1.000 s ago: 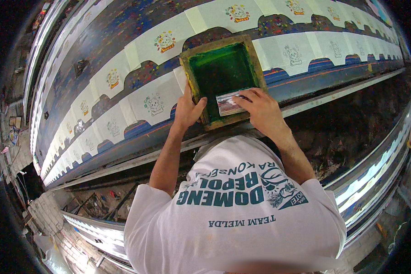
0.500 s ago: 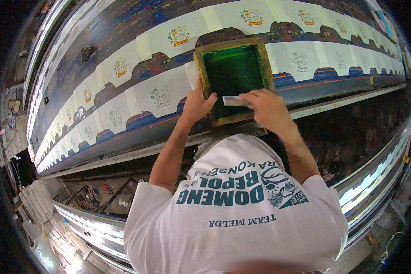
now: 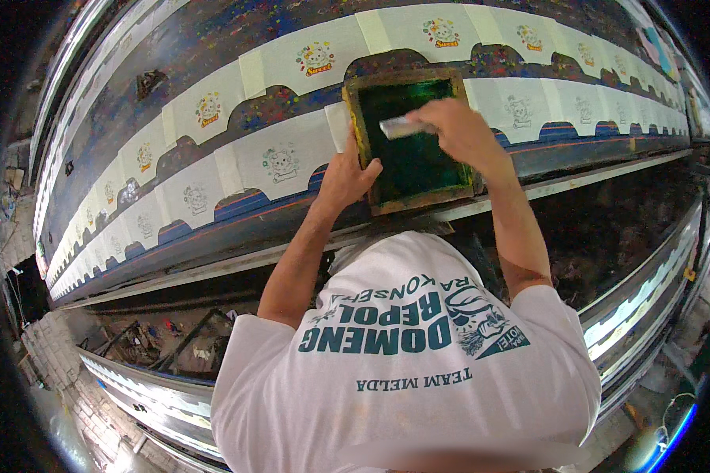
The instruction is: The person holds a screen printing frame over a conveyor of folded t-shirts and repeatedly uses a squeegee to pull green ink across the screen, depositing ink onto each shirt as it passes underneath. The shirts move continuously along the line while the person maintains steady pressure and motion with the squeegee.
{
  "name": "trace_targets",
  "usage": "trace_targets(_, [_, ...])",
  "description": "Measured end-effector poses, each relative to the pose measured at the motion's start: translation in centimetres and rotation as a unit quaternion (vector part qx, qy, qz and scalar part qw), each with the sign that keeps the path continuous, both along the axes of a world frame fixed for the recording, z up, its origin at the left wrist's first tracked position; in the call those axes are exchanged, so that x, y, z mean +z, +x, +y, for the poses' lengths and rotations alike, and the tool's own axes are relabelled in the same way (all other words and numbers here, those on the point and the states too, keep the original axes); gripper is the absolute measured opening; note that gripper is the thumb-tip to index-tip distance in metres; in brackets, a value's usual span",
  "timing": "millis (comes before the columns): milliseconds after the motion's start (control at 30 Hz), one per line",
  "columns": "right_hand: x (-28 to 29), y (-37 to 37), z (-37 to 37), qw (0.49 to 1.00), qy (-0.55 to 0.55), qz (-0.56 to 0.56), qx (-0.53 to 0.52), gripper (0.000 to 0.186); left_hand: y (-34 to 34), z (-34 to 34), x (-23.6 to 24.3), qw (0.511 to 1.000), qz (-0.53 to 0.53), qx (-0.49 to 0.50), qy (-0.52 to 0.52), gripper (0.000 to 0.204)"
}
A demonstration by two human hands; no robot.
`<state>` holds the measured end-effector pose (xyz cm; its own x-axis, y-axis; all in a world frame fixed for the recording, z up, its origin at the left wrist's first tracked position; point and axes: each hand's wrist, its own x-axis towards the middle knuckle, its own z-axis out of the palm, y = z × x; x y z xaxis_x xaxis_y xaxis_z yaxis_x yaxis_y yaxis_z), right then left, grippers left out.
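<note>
A wooden-framed printing screen [image 3: 423,203] with dark green mesh lies over the near row of pale fabric pieces. My left hand [image 3: 349,180] grips its left side, thumb on the frame's inner edge. My right hand [image 3: 457,130] is closed round a pale, flat squeegee [image 3: 402,126], held over the mesh in the screen's upper half; it is slightly blurred. Left of the screen, a fabric piece [image 3: 282,183] bears a bear-like outline with a few green spots. On the right, another fabric piece [image 3: 517,130] shows a grey outline. What lies beneath the screen is hidden.
The long dark table [image 3: 292,217] carries a far row of fabric pieces with coloured prints [image 3: 315,59]. A pale rail [image 3: 544,189] runs along its near edge. Behind me stands another long table [image 3: 162,410] with pale pieces. A small dark object [image 3: 150,83] lies at the upper left.
My right hand has moved the squeegee away from the screen's near end, up toward its far half. My left hand stays on the frame's left side.
</note>
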<state>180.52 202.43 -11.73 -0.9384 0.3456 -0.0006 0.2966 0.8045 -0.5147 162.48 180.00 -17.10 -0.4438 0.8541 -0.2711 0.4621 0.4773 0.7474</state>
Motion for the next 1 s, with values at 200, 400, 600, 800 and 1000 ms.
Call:
trace_targets(200, [0.8, 5.8, -6.5, 0.998, 0.044, -0.007, 0.032, 0.053, 0.3, 0.1, 0.4, 1.0, 0.021, 0.005, -0.003, 0.104])
trace_targets(400, [1.0, 4.3, -4.3, 0.998, 0.053, 0.03, -0.006, 0.055, 0.0, 0.1, -0.3, 0.999, 0.028, -0.015, 0.036, 0.11])
trace_targets(600, [0.0, -1.2, 1.5, 0.995, 0.043, 0.058, -0.063, 0.057, 0.1, 0.1, -0.1, 1.0, 0.008, -0.011, 0.023, 0.109])
trace_targets(800, [0.5, 1.1, -0.1, 0.999, 0.008, 0.002, -0.054, 0.055, 0.0, 0.3, 0.2, 1.0, -0.022, -0.002, 0.006, 0.107])
trace_targets(1000, [0.7, 6.2, -8.0, 0.996, 0.046, -0.01, -0.069, 0.057, 0.0, 0.2, 0.6, 0.999, -0.037, 0.007, -0.011, 0.105])
